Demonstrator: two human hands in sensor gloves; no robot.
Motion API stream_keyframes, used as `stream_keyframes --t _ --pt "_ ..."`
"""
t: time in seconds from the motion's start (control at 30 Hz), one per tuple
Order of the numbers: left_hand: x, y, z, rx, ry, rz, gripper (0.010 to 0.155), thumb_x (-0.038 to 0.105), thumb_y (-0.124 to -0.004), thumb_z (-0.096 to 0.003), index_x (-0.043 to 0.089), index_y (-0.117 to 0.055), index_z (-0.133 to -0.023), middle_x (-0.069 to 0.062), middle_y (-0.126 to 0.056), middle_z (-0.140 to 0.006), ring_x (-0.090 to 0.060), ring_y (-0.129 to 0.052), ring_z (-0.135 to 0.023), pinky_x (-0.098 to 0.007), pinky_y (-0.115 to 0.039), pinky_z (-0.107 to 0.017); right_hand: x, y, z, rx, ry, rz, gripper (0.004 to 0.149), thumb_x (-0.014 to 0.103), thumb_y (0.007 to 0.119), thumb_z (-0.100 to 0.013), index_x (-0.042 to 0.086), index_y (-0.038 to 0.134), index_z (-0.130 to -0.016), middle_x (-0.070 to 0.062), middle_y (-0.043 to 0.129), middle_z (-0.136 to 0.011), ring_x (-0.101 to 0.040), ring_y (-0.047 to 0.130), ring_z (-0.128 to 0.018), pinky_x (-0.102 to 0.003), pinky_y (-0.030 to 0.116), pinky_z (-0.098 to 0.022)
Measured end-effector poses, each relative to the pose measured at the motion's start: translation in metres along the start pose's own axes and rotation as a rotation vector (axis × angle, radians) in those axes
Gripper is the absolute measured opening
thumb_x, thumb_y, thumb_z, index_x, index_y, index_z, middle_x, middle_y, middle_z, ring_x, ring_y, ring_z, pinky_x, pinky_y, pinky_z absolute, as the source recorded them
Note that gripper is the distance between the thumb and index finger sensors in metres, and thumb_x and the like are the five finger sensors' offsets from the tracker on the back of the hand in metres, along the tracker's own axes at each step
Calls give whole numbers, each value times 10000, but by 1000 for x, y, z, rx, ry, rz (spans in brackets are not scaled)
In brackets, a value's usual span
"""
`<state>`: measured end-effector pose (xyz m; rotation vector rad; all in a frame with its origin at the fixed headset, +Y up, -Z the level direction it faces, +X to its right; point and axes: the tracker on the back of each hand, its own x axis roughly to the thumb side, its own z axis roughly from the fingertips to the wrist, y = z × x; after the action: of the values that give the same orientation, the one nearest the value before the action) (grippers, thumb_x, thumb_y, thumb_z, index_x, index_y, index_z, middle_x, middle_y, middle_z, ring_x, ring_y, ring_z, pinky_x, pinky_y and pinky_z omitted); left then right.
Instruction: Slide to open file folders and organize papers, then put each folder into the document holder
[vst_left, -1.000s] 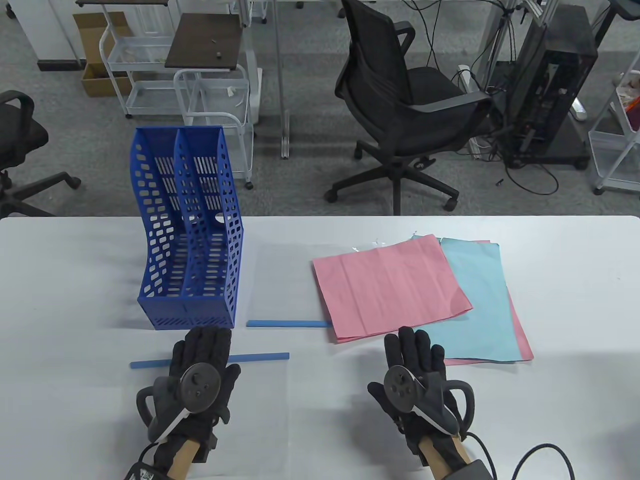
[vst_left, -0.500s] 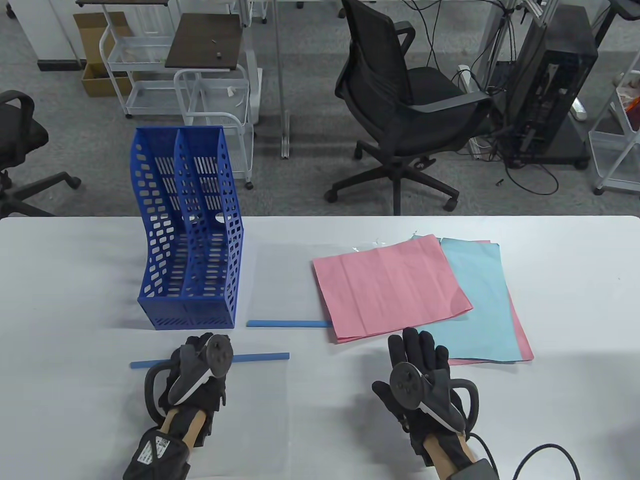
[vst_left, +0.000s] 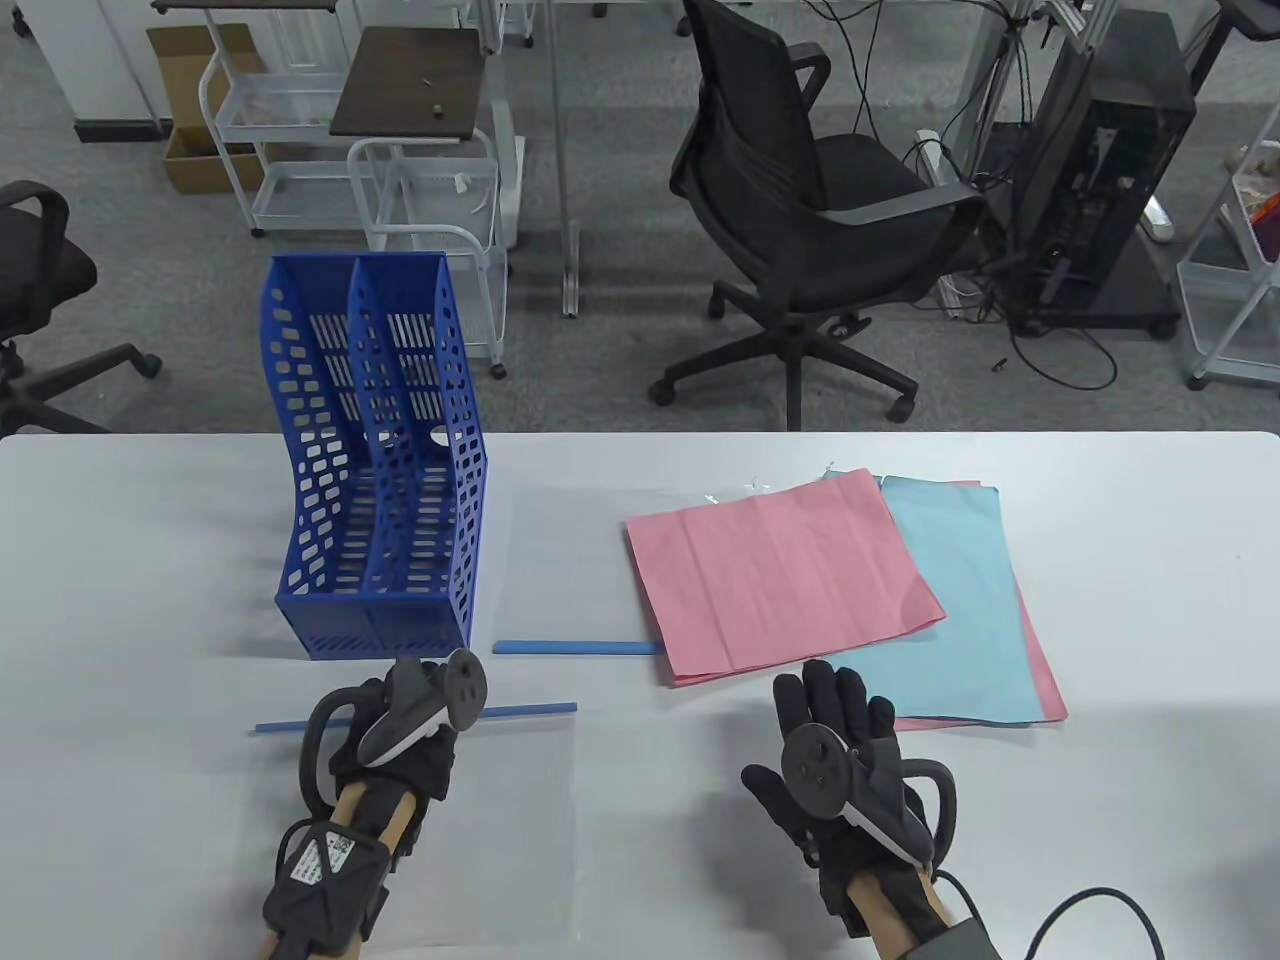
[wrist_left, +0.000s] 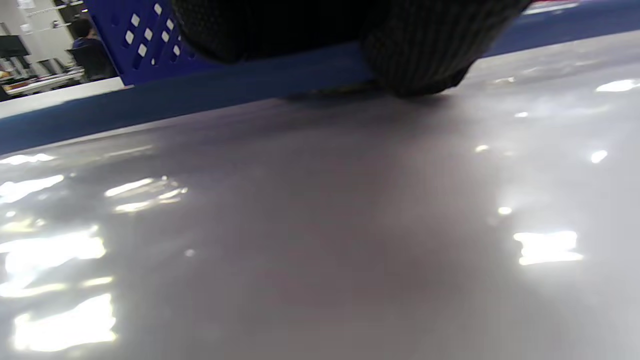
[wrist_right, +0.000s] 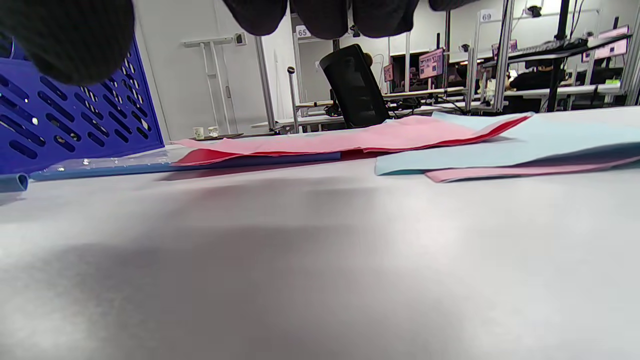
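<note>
Near the back edge of the table (vst_left: 1150, 600), left of centre: the document holder (vst_left: 375, 480), blue, upright, two compartments, both empty. Just in front of it, at the near edge side, the near folder (vst_left: 500, 830), clear plastic, flat, with its blue bar (vst_left: 530, 712) along the far edge. Between holder and papers, the far folder (vst_left: 570, 560), also flat, its own bar (vst_left: 575, 648) touching the pink paper (vst_left: 780, 575). Under the pink paper and to the right, the light blue paper (vst_left: 960, 600), with more pink below. Wide free table to the right of the papers and along the front edge between the two hands.

Left hand (vst_left: 400, 740) on the bar of the near folder, tilted, with the fingers hidden under the tracker in the table view. In the left wrist view, one fingertip (wrist_left: 415, 55) down on the folder right at the bar (wrist_left: 200, 95); cannot tell if pinched around it or only pressed. Right hand (vst_left: 835, 770) spread, fingers straight and apart, holding nothing, just before the near corner of the papers.

Only in the right wrist view: pink paper edge (wrist_right: 350, 140) lifted a little off the table, not fully flat, and the end of the near bar (wrist_right: 12, 182) at the left border. Only in the table view: the whole outline of both folders.
</note>
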<state>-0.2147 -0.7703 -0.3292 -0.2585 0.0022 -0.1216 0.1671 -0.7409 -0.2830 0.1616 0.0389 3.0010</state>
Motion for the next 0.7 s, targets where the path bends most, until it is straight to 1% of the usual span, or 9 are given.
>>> stream_keyframes --t 0.1,0.23,0.33,0.47,0.53,0.57,0.6,0.67,0.7 --pt "4 7 21 50 -82 109 447 376 -881 -398 386 -913 -843 80 -943 -851 -183 -998 -737 -467 -779 -677 -1 -1 0 20 -8 -112 897 655 737 -340 242 364 -1044 -103 365 -1157 -429 447 -1047 -603 409 -735" --pt "18 21 50 63 -217 250 453 370 -884 -404 382 -911 -857 73 -945 -857 -190 -996 -743 -470 -780 -672 2 -2 2 86 -48 -365 927 659 762 -329 221 372 -1047 -117 414 -1152 -445 540 -1030 -613 483 -731" --pt "33 29 70 158 -300 335 458 383 -874 -409 363 -901 -866 54 -960 -827 -184 -1019 -694 -459 -801 -651 8 -1 5 131 -91 -571 939 660 780 -320 204 392 -1044 -127 487 -1136 -438 648 -996 -610 569 -714" --pt "44 30 85 211 -381 459 465 381 -866 -411 329 -898 -873 27 -973 -796 -188 -1035 -646 -451 -822 -617 15 2 8 109 -95 -684 909 641 806 -309 199 467 -1027 -91 618 -1092 -382 783 -931 -584 650 -688" --pt "46 28 90 238 -401 513 465 387 -856 -415 316 -902 -872 15 -980 -781 -191 -1044 -618 -447 -834 -598 18 4 9 95 -90 -715 839 618 814 -315 211 553 -1001 -41 751 -1023 -304 908 -841 -529 734 -654" --pt "48 27 92 242 -416 540 464 389 -852 -416 304 -907 -869 6 -987 -767 -195 -1049 -599 -447 -839 -585 19 4 10 62 -66 -740 780 597 820 -320 216 621 -971 -19 838 -956 -256 978 -758 -489 783 -624" --pt "49 26 93 238 -427 552 462 394 -847 -417 299 -912 -865 1 -990 -760 -195 -1050 -590 -446 -841 -580 19 4 10 42 -55 -746 699 574 825 -326 230 708 -923 13 925 -870 -207 1029 -670 -452 829 -585" --pt "51 23 95 228 -442 554 460 398 -831 -425 284 -917 -862 -13 -995 -741 -200 -1054 -564 -447 -847 -564 19 4 10 -3 -47 -764 462 489 830 -354 258 891 -749 61 1067 -629 -143 1096 -454 -397 896 -492" --pt "52 21 96 231 -438 551 461 399 -823 -427 284 -917 -863 -15 -995 -736 -196 -1055 -556 -447 -849 -559 19 4 9 -9 -52 -770 423 472 833 -355 259 919 -710 67 1083 -562 -121 1098 -386 -376 913 -456"
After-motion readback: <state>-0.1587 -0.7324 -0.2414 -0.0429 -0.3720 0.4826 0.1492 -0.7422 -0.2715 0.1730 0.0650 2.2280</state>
